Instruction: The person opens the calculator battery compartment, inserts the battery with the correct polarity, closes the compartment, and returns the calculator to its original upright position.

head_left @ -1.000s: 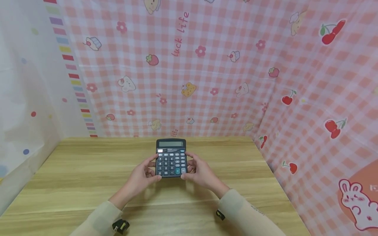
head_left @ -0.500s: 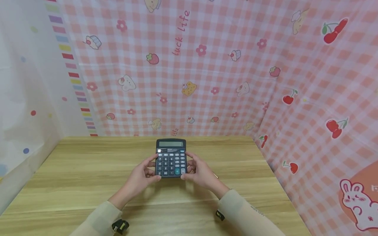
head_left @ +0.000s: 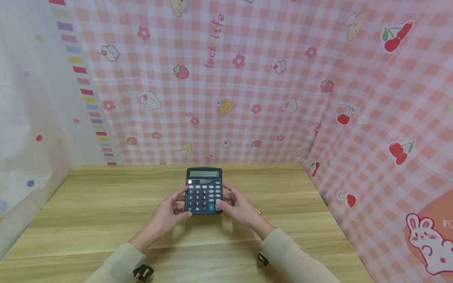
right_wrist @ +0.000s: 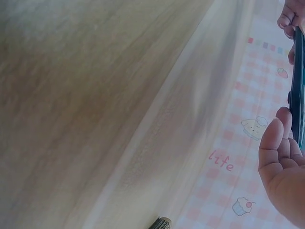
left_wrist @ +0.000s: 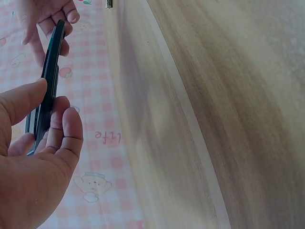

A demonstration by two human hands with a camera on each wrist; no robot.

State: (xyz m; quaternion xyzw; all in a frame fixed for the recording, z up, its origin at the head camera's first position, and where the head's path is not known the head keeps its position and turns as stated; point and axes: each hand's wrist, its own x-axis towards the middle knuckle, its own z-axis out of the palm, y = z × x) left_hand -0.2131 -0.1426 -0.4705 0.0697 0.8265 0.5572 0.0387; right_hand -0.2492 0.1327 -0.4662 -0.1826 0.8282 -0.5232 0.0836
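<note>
A dark calculator [head_left: 203,192] is held up between both hands, its keys and display facing the head camera. My left hand [head_left: 172,206] grips its left side, thumb at the lower left corner and fingers behind. On the other side, my right hand [head_left: 240,206] holds the right edge, with the thumb lying over the lower right key. The left wrist view shows the calculator [left_wrist: 46,90] edge-on and clear of the table, with the left fingers [left_wrist: 71,129] curled behind it. In the right wrist view only a strip of the calculator [right_wrist: 298,90] shows.
A wooden table [head_left: 106,220] lies under the hands. Beside the right wrist, mostly hidden, is a small cylinder like a battery [head_left: 258,210], dark with a gold end [right_wrist: 163,222]. A pink checked cloth [head_left: 198,90] hangs at the back and right, a white one [head_left: 32,98] at the left.
The right thumb has shifted from the calculator's lower corner up onto the lower right key. The battery-like cylinder, hidden at first, now shows beside the right wrist. The left hand keeps its grip.
</note>
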